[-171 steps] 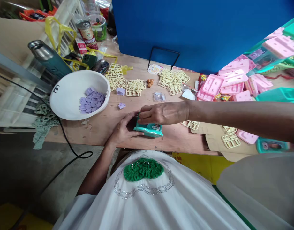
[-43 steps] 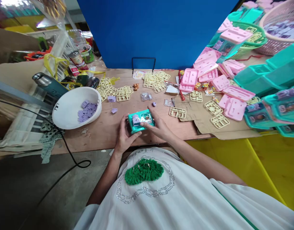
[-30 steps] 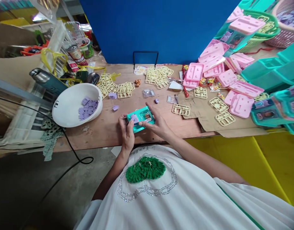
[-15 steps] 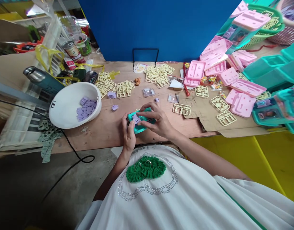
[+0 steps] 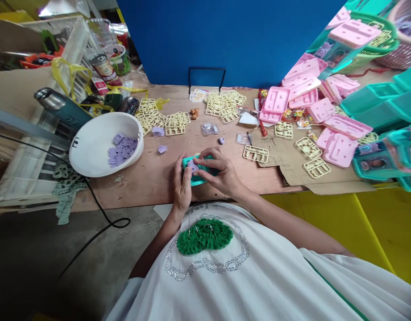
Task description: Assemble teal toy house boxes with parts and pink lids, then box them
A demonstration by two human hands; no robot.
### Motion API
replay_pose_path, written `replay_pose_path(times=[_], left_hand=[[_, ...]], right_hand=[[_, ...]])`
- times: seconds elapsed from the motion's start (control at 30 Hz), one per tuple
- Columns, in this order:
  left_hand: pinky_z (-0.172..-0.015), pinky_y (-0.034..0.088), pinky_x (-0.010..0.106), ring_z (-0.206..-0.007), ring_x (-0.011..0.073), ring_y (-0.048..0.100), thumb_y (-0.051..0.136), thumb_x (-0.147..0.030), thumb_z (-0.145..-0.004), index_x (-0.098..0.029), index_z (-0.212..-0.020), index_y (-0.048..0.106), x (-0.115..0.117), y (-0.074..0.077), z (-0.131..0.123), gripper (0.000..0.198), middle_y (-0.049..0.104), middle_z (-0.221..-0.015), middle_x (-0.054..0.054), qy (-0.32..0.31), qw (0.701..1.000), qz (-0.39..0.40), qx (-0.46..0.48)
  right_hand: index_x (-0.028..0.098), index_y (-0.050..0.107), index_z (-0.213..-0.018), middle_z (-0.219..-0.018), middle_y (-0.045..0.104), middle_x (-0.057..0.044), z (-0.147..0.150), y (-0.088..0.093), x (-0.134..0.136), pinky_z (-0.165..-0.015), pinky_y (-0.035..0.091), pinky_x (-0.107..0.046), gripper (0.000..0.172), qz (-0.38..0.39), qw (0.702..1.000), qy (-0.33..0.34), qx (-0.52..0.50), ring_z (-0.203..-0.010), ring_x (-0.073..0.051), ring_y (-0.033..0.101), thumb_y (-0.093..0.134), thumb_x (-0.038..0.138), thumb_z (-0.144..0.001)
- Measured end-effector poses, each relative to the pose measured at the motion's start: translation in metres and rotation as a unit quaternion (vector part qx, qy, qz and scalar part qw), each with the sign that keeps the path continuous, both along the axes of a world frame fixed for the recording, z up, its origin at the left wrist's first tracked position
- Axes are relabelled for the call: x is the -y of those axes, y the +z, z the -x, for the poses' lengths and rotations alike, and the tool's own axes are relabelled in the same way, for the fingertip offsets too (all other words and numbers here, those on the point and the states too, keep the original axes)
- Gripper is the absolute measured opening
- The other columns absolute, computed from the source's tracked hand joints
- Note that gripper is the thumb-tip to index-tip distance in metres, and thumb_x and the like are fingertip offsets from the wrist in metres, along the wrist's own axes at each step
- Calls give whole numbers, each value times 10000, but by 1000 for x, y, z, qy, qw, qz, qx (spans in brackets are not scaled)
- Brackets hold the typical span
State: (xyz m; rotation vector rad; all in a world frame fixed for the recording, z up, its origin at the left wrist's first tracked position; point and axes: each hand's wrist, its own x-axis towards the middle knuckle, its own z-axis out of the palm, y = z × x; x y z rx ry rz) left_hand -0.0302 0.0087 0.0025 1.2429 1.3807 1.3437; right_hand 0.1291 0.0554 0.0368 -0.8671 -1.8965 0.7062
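Near the table edge (image 5: 158, 200), a turquoise case (image 5: 196, 180) bears purple plastic (image 5: 192, 166).

Left hand (image 5: 182, 186) cupped, right fingers (image 5: 209, 163) bent

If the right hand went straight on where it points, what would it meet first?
The right hand would likely meet the purple piece over the teal box first, with the left hand just beyond; depth and contact are unclear.
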Motion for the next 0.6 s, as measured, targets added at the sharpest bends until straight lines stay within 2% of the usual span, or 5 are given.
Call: replay_pose_path(times=[0.07, 0.13, 0.23, 0.37, 0.6], left_hand=[[-1097, 519, 351, -1307, 255, 625, 510, -649, -1024, -243, -1372, 564, -1, 0, -1, 537, 657, -1393, 106, 9, 1000, -3, 28], [-1021, 546, 344, -1181, 249, 670, 563, -641, -997, -232, -1273, 590, -1, 0, -3, 494, 699, -1259, 94, 24, 998, -15, 49], [-1006, 544, 345, -1147, 249, 679, 596, -609, -984, -227, -1238, 593, 2, 0, -6, 458, 701, -1227, 94, 48, 996, -37, 61], [-1028, 541, 365, -1179, 262, 670, 584, -599, -977, -229, -1229, 598, 5, -2, -5, 448, 692, -1241, 101, 61, 997, -43, 25], [-1097, 506, 378, -1249, 263, 646, 571, -547, -998, -231, -1265, 601, 9, -6, -2, 414, 685, -1329, 110, 55, 996, -71, -17]], right_hand=[[242, 817, -1153, -1073, 669, -108, -1, -2, 3, -969, 529, -471, 303, -1, 1000, -15, -12, -1060, -257, 617, 734, 467, -968], [234, 798, -1196, -1187, 653, -126, -2, -4, 8, -1047, 523, -478, 382, 27, 998, -47, -24, -1163, -269, 620, 773, 506, -929], [244, 655, -1442, -1409, 592, -148, -6, -6, 16, -1095, 534, -463, 706, 158, 981, -95, -58, -1274, -286, 606, 797, 623, -863], [250, 440, -1627, -1470, 598, -136, -7, -9, 22, -1126, 529, -485, 1067, 325, 939, -89, -74, -1282, -314, 620, 833, 714, -750], [300, 438, -1620, -1523, 574, -99, -3, -2, 19, -1188, 473, -515, 1134, 366, 923, -89, -73, -1375, -344, 568, 889, 682, -651]])
